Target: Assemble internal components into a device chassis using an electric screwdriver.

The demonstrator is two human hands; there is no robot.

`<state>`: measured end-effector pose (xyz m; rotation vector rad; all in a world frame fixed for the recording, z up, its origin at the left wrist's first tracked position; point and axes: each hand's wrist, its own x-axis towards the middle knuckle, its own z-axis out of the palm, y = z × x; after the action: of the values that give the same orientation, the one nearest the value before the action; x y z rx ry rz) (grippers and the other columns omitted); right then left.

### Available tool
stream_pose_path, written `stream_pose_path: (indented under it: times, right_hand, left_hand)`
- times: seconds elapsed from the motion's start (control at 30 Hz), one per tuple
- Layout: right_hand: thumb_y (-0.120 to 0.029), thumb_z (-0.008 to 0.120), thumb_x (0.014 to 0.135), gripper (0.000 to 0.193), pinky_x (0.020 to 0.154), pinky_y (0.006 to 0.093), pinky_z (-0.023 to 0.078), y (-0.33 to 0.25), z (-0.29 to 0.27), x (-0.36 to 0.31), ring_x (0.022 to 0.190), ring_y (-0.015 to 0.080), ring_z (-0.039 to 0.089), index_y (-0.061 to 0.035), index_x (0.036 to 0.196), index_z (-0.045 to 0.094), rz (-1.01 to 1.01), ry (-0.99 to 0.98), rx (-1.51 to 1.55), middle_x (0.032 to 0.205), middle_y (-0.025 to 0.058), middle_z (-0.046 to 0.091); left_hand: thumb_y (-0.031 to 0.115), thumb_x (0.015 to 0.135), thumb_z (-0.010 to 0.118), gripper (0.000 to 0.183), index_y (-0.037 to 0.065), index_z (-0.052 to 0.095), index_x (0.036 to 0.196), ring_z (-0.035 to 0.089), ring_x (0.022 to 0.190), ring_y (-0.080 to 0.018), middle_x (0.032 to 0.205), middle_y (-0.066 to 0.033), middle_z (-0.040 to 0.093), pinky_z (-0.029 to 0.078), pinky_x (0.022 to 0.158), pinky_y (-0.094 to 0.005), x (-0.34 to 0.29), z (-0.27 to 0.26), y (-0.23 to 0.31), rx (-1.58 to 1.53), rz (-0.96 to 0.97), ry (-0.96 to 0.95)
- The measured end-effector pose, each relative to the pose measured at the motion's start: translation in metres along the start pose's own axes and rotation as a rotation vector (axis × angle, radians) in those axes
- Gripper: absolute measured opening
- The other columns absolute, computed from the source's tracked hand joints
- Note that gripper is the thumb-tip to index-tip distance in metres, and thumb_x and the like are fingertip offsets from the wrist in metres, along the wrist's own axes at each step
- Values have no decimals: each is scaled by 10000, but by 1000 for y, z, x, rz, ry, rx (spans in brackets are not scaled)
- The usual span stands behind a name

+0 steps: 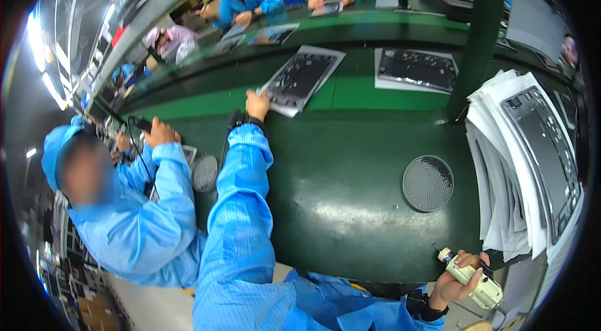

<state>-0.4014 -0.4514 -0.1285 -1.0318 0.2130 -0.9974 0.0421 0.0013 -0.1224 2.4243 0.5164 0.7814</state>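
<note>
My left hand (pixel 256 105) reaches far across the green bench, its fingers closed on the near corner of a white sheet. On that sheet lies a flat black device panel (pixel 300 76) with cutouts and small fittings along its edges. Low on the right, my right hand (pixel 456 286) is wrapped round a pale green electric screwdriver (pixel 481 290), its tip pointing up and left toward the bench edge. A round grey dish (pixel 427 184) with a finely dotted surface sits on the bench, beyond the screwdriver.
Another black panel (pixel 418 69) on white lies beyond a green post (pixel 479 43). A tall stack of white sheets and panels (pixel 510 168) stands at the right. A co-worker (pixel 138 206) works close on my left beside a second dish (pixel 205 172). More people sit across the bench.
</note>
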Motion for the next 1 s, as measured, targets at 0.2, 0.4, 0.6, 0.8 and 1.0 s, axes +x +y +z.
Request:
stream_pose_path:
  times: [0.2,0.4,0.6,0.8,1.0]
  right_hand:
    - [-293,375,899,356,765,343,363,4,4,-3,653,136,405,-15,1116,416,-22,29,53,645,36,401]
    - [-286,389,898,346,749,353,380,-1,3,-2,655,134,414,-19,1111,446,-55,40,38,642,36,405]
    - [-276,383,902,341,748,351,394,1,3,-3,641,133,417,-18,1116,450,-44,117,13,630,36,409]
    - [-283,380,899,337,739,338,395,1,9,-3,649,126,446,-23,1108,428,-38,79,18,625,31,428]
    - [-328,431,853,371,669,351,426,-1,8,-1,573,149,468,-45,1094,417,-42,72,37,597,52,480]
  left_hand:
    - [83,712,615,252,70,588,963,566,896,-346,999,-130,568,472,797,-429,-28,-76,20,185,891,-224]
    - [112,759,599,88,70,610,835,585,806,-278,829,-77,587,471,690,-398,-27,-67,31,352,1273,-424]
    - [130,790,576,74,57,562,784,608,732,-303,764,-107,593,480,638,-421,-47,-41,58,474,1090,-351]
    - [140,690,613,124,114,663,801,634,791,-324,810,-135,652,495,708,-429,-27,-63,100,491,916,-544]
    - [351,757,612,320,60,671,877,649,779,-330,825,-165,666,517,722,-417,-36,36,204,85,619,-553]
